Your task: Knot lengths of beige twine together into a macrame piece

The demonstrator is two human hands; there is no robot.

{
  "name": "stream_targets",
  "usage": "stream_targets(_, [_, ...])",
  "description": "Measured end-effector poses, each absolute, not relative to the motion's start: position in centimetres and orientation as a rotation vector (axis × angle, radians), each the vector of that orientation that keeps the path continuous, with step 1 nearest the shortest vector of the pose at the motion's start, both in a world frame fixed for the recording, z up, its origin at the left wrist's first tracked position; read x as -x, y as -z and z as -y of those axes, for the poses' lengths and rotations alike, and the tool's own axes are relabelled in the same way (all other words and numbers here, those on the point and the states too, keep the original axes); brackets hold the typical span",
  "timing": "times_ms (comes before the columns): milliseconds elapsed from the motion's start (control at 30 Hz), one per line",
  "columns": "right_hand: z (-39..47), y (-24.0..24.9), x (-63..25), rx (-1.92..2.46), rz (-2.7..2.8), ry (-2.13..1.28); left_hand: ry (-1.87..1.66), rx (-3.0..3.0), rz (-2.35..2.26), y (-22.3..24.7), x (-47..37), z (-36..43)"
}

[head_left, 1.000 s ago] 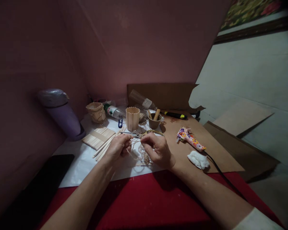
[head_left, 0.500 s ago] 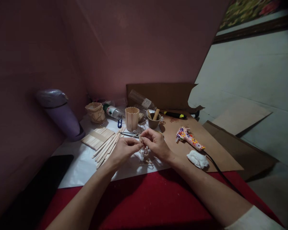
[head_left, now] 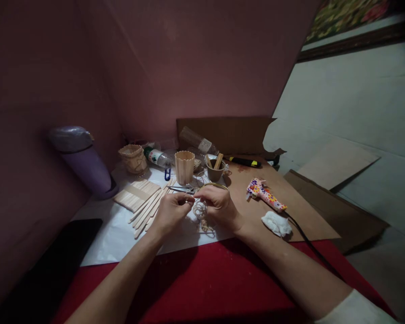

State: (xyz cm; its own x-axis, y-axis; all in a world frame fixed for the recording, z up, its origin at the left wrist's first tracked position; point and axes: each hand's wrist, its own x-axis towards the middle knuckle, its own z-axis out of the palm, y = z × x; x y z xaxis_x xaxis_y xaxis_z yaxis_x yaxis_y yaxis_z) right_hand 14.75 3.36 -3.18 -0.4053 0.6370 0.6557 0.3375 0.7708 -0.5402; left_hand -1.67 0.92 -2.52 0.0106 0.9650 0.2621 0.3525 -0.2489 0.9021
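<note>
My left hand (head_left: 174, 210) and my right hand (head_left: 219, 204) meet over the white paper, both pinching at the tan twine (head_left: 200, 211). Loops of the twine hang below the fingertips, its lower end tangled near the paper. Scissors (head_left: 180, 189) lie just beyond my fingers, partly hidden by them. Behind stands a cup covered in wooden sticks (head_left: 184, 168). Loose craft sticks (head_left: 150, 211) fan out to the left of my left hand, beside a banded bundle of sticks (head_left: 137, 195).
A floral glue gun (head_left: 266, 194) with a black cord and a crumpled white tissue (head_left: 276, 223) lie on cardboard at right. Behind are a small pot with sticks (head_left: 215, 171), a yellow-black cutter (head_left: 245, 161), plastic bottles (head_left: 157, 157) and a twine-wrapped cup (head_left: 133, 159). A purple tumbler (head_left: 87, 166) stands left.
My hands have shifted slightly at the twine, my right hand's fingers curling more. The looped twine beneath shows more clearly now. The objects on the table keep their places.
</note>
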Motion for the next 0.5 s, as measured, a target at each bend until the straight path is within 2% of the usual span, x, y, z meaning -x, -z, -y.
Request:
stream_targets(167, [-3.39,3.03,-15.00,0.741,2.075,-0.176,-1.263,-1.690,-1.393,2.61,1.80,-1.01])
stream_targets(500, [-3.27,2.84,-15.03,0.737,2.044,-0.159,-1.242,-1.623,-1.363,2.34,1.41,-0.94])
